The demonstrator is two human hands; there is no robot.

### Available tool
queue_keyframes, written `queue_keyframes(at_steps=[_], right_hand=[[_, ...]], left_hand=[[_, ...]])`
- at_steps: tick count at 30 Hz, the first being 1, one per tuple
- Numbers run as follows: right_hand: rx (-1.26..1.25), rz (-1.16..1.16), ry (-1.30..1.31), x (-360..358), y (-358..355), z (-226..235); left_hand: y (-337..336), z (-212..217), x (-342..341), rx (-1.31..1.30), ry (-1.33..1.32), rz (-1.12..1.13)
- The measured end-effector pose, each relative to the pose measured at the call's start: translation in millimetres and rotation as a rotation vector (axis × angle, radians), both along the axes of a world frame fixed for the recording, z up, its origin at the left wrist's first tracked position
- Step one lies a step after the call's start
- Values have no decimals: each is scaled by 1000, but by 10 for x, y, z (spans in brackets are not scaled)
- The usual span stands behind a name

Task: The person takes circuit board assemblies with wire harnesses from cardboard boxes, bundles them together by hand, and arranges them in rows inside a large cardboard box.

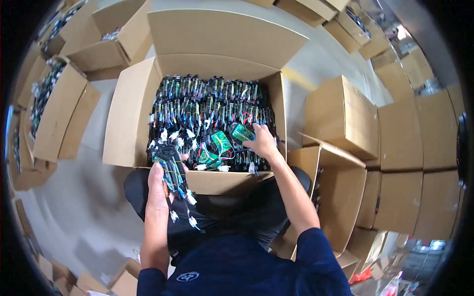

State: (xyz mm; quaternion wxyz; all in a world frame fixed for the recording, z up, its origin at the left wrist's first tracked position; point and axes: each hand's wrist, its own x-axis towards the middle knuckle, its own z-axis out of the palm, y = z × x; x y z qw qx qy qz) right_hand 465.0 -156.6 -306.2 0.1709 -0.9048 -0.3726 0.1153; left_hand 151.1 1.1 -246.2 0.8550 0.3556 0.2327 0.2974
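Note:
A big open carton (217,32) stands before my knees, packed with upright rows of black-cased circuit boards (207,89) with coloured wires. My left hand (157,185) is closed around a stack of circuit boards (173,170) near the carton's front left corner; white plugs dangle from its wires. Inside the carton at the right, my right hand (262,143) grips a single circuit board (242,132), green side up in a black case. Loose green circuit boards (220,141) with tangled wires lie flat over the rows between my hands. White plugs (173,135) cluster beside the held stack.
To the left, an open box (66,113) holds similar wired parts, and another open box (96,54) sits farther back. A closed carton (340,113) stands at the right, with an open box (340,197) close beside my right arm. Stacked cartons (402,143) line the far right.

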Motion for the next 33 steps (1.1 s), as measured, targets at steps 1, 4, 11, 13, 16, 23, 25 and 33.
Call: queue_keyframes(at_steps=[1, 4, 11, 13, 16, 23, 25, 33], right_hand=[[37, 46, 124, 99, -46, -22], [-30, 17, 275, 10, -12, 341], [1049, -298, 72, -98, -273, 1255], [996, -345, 13, -340, -195, 1619], [782, -73, -120, -844, -153, 1601], [699, 0, -69, -1566, -13, 1290], [698, 87, -44, -1694, -26, 1306], [530, 558, 515, -1636, -85, 1442]], left_hand=[[33, 15, -10, 54, 18, -26], [69, 9, -81, -35, -1, 13], [-54, 207, 353, -317, -337, -178], [-138, 201, 518, -334, -344, -178], [-275, 464, 789, -412, -358, -250], [-516, 329, 826, -488, -287, -156], [-492, 379, 656, -565, -348, -190], [-350, 198, -41, -560, -338, -161]])
